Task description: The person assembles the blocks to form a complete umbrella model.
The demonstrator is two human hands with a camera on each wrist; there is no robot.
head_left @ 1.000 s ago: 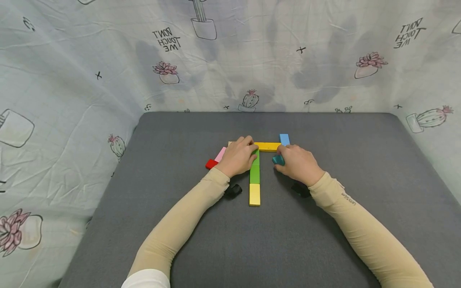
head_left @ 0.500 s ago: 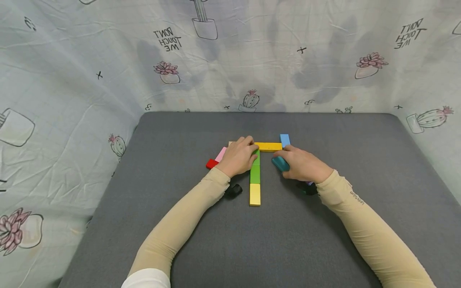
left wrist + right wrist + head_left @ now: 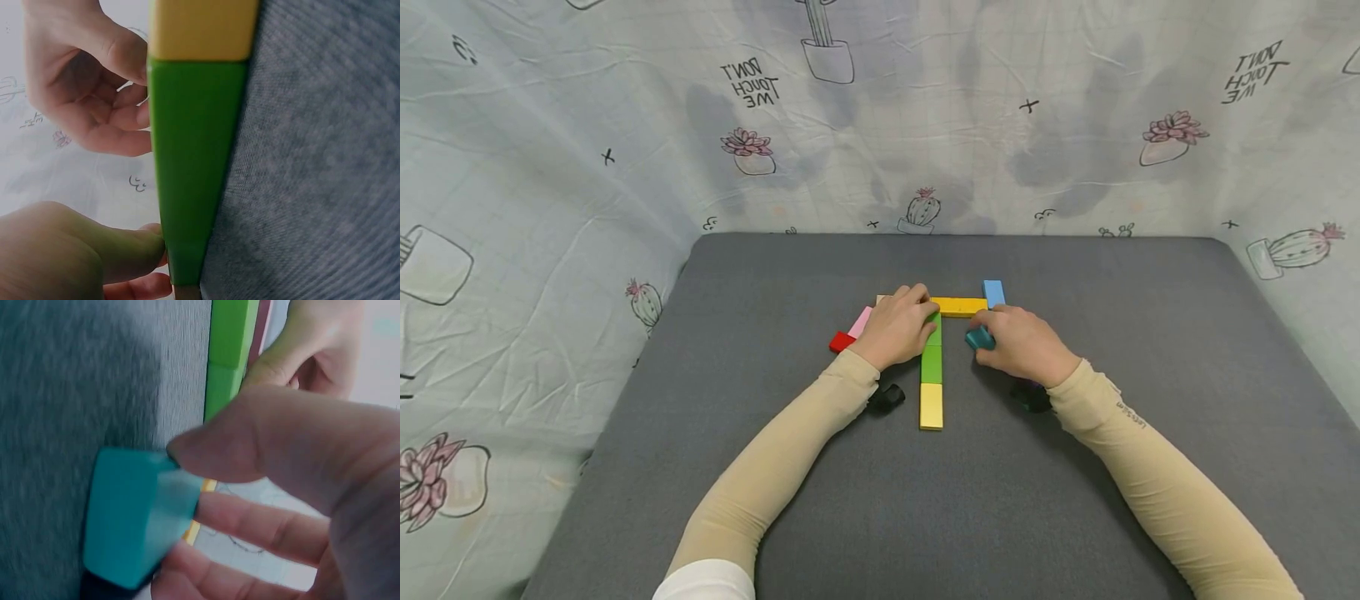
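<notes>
In the head view my left hand [image 3: 897,325] bends over the joint where a light green block [image 3: 935,328] meets an orange block [image 3: 957,307]. Its thumb and fingers pinch the green block's far end, also seen in the left wrist view. My right hand [image 3: 1026,342] holds a teal block [image 3: 979,337] between thumb and fingers, just right of the green column and below the orange block. The right wrist view shows the teal block [image 3: 128,515] close to the cloth, thumb on one edge and fingertips on the other.
A darker green block [image 3: 931,364] and a yellow block [image 3: 931,406] continue the column toward me. Left of it lie a pink block [image 3: 860,322] and a red block [image 3: 841,342], partly behind my hand. A blue block [image 3: 993,292] stands off the orange block's right end.
My right hand shifted a little right and toward me with the teal block, then came back left and turned it. The left hand has stayed in place.
</notes>
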